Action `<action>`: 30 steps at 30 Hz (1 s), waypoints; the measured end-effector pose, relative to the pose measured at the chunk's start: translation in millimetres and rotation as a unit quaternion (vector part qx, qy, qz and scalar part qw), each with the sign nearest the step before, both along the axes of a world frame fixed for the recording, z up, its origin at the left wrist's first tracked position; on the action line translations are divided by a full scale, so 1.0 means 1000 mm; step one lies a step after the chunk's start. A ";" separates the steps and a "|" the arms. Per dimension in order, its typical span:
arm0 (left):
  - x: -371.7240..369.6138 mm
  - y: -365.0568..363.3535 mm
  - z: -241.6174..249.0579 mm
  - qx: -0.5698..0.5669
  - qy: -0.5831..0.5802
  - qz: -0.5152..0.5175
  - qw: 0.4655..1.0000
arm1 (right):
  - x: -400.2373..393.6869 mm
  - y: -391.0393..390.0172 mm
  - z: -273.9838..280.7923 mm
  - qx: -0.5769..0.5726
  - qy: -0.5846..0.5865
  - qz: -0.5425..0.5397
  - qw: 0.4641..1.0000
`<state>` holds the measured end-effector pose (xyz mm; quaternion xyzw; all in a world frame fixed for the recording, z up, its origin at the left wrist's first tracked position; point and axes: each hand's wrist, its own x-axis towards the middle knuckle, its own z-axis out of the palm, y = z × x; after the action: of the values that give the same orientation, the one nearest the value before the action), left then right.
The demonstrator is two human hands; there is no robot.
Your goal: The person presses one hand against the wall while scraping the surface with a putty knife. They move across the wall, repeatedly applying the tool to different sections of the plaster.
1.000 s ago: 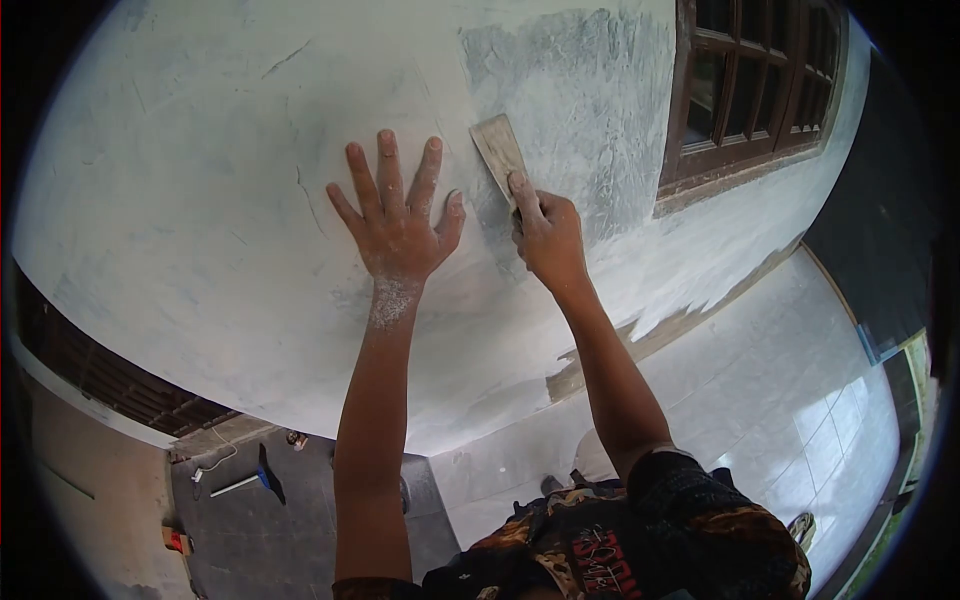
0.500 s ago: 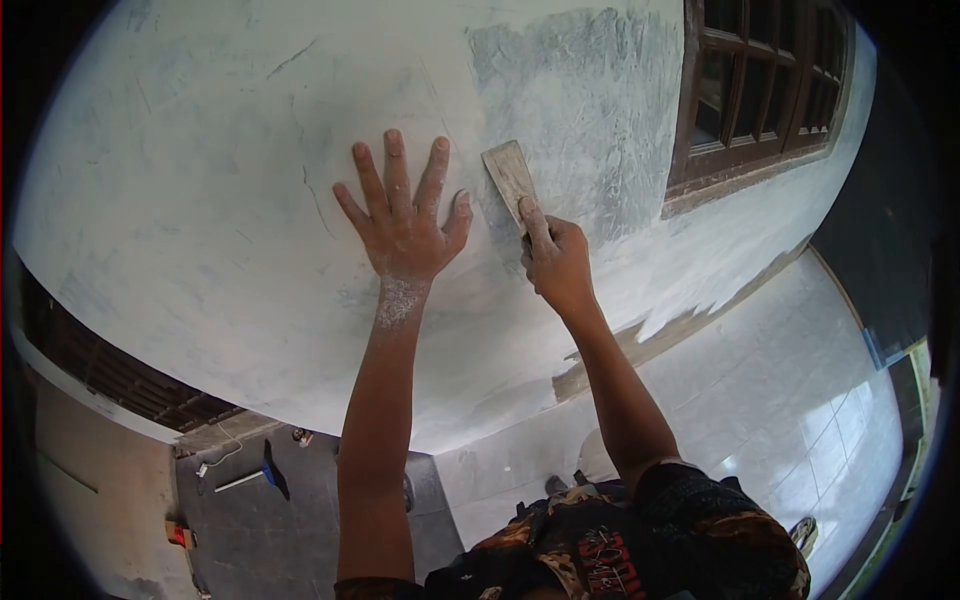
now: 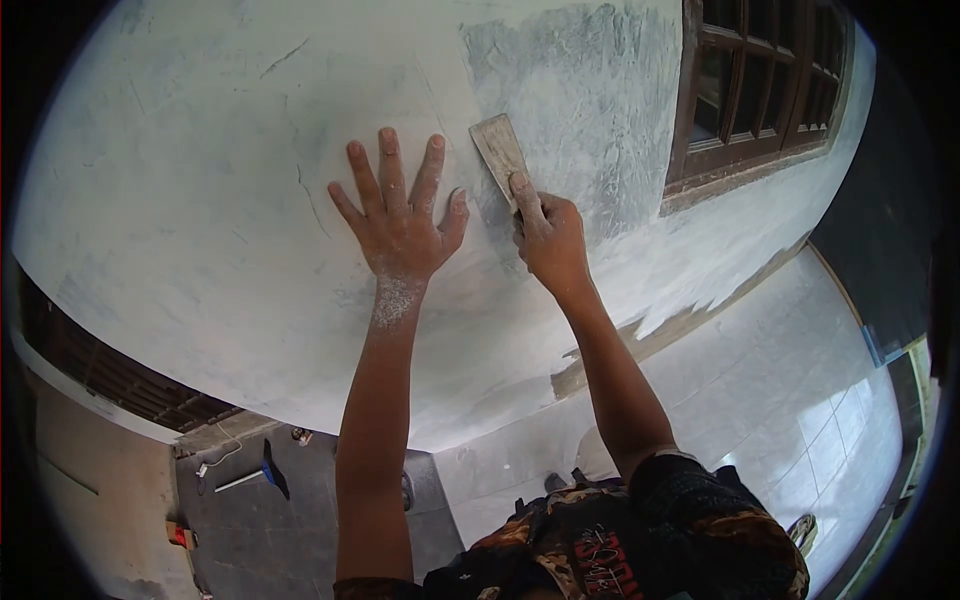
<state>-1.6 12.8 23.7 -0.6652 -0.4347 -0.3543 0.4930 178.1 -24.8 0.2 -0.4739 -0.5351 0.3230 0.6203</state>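
Observation:
My left hand [image 3: 403, 220] lies flat against the pale plastered wall [image 3: 230, 190], its fingers spread and dusted with white powder. To its right, my right hand [image 3: 550, 235] is closed round a putty knife [image 3: 497, 150], thumb along the blade. That wide blade is coated in dried filler and points up and left. Its tip is at the left border of a rough grey patch [image 3: 590, 110] on the wall. The knife's handle is hidden inside my fist. Thin dark cracks run through the plaster left of my left hand.
A brown wooden window [image 3: 760, 90] is set into the wall at upper right. Pale tiles [image 3: 740, 400] cover the floor at lower right. On the dark floor at lower left lie a broom [image 3: 268, 472] and a white cable [image 3: 222, 455].
My right hand has moved the putty knife slightly up and left along the wall. My left hand stays spread on the plaster, with only a small shift in view.

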 end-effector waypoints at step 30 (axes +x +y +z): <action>0.000 0.000 0.001 -0.002 0.000 -0.003 1.000 | -0.008 -0.004 -0.006 -0.048 0.011 0.001 0.999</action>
<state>-1.8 12.4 24.4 -0.6676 -0.4337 -0.3548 0.4903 170.5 -29.2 -6.1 -0.4991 -0.5129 0.3536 0.6023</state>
